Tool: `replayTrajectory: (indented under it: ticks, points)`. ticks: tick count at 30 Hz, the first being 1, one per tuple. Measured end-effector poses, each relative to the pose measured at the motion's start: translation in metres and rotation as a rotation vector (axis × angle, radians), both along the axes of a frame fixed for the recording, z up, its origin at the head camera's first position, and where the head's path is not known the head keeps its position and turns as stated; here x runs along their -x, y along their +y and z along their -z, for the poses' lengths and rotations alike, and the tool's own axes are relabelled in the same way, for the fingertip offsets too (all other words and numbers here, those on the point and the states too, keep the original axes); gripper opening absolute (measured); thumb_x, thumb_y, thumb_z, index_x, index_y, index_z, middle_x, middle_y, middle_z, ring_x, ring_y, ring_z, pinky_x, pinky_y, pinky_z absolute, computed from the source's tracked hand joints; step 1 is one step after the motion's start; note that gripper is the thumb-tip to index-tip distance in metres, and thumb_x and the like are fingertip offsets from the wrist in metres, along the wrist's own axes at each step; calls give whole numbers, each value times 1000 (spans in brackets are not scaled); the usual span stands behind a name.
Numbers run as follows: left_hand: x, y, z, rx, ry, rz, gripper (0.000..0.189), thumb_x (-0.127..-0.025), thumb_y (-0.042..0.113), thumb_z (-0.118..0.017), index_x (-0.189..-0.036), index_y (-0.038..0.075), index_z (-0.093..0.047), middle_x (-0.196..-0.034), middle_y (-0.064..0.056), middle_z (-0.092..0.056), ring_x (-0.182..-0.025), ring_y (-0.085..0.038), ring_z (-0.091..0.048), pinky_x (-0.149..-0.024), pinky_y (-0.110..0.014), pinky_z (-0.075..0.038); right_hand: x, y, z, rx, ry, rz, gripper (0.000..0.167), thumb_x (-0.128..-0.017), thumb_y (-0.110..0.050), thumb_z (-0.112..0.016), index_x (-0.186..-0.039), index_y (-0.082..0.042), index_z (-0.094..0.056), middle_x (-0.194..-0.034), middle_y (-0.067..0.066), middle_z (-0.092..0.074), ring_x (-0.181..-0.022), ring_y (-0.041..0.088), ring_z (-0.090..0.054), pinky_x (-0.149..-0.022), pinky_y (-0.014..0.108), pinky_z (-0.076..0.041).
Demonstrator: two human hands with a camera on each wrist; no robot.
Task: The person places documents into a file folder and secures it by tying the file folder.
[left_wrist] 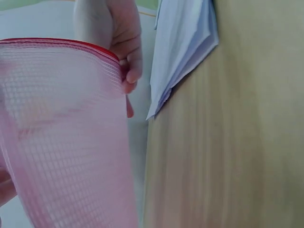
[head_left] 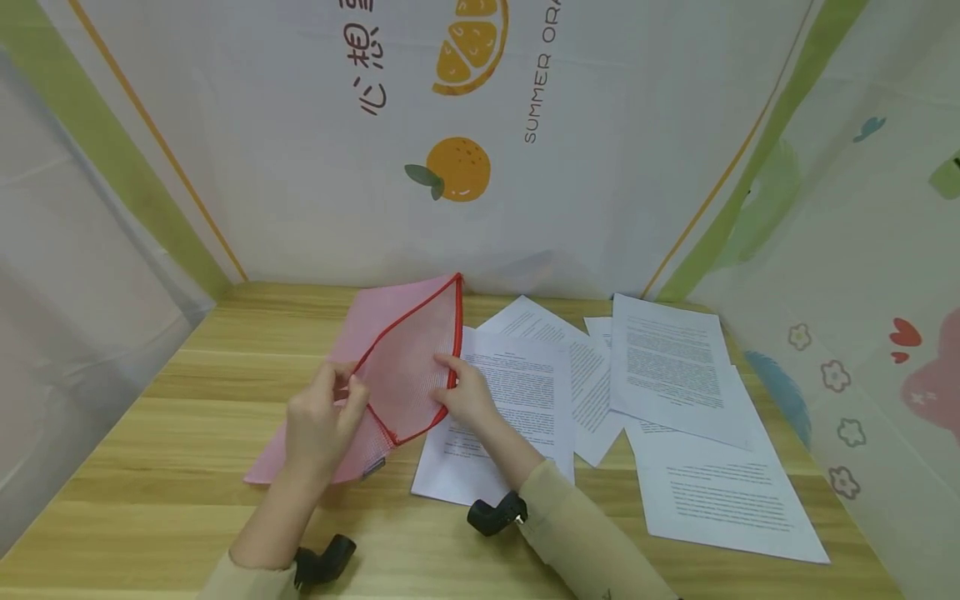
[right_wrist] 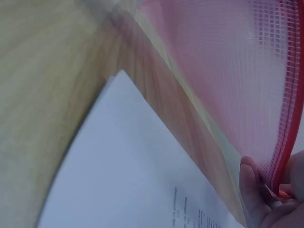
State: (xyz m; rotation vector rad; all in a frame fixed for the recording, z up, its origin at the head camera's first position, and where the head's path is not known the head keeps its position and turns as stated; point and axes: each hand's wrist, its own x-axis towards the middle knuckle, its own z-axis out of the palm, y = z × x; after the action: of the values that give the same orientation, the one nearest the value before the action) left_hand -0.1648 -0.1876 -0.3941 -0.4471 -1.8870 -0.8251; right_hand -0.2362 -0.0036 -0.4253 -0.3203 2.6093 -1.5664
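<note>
A pink mesh zipper pouch [head_left: 408, 358] with red zipper edging is held up off the table, its mouth spread wide. My left hand [head_left: 318, 417] pinches the left edge of the mouth between thumb and fingers. On the opposite edge, my right hand [head_left: 471, 398] grips the red zipper band, thumb on one side and fingers on the other. The right wrist view shows the right hand's fingertips [right_wrist: 249, 183] around the pouch's corner by the zipper. Through the mesh [left_wrist: 71, 142], no papers show inside. A small dark tag [head_left: 373, 468] hangs at the pouch's lower end.
Printed sheets [head_left: 495, 417] lie just right of the pouch, partly under my right forearm. More overlapping printed papers [head_left: 675, 367] spread toward the table's right side. The wooden table [head_left: 165, 433] ends at a white fabric backdrop [head_left: 315, 192] with orange-fruit prints.
</note>
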Motion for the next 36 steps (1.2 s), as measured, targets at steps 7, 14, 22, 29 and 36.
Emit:
replayTrajectory:
  ticks: [7,14,22,29,36]
  points:
    - [7,-1,-5,14,-18,-5,8,-79,1,-54,-81,-6,-56,-68,-16,-65,-58,-29,-66,-47,-37,-53,7,1,1,26,-40,24,53,-83,-4,-70,-134,-15,-58,-133,11,-54,-117,27,-51,-87,36,-51]
    - [6,-1,-4,30,-115,12,9,-71,-7,-57,-74,1,-53,-62,-6,-60,-59,-19,-64,-47,-29,-53,9,2,4,44,-26,42,52,-82,-3,-70,-132,-13,-59,-131,11,-55,-113,25,-50,-87,35,-50]
    - [3,-3,-11,45,-320,49,15,-76,-12,-58,-87,-3,-61,-80,-14,-68,-67,-27,-68,-57,-39,-56,10,6,4,80,-39,44,51,-84,-5,-70,-132,-15,-59,-129,12,-55,-98,26,-56,-73,31,-55]
    - [0,-5,-23,108,-596,38,27,-85,-4,-52,-101,-1,-73,-85,-13,-68,-46,-6,-31,-41,-23,-33,13,6,4,73,-44,40,51,-83,-4,-70,-132,-15,-59,-127,13,-55,-93,25,-58,-72,30,-55]
    - [2,-6,-28,108,-633,5,33,-80,-2,-54,-109,-6,-69,-61,-7,-59,-43,-5,-22,-38,-21,-24,15,8,3,49,-41,57,53,-83,-8,-71,-134,-16,-58,-127,13,-55,-95,27,-56,-72,29,-55]
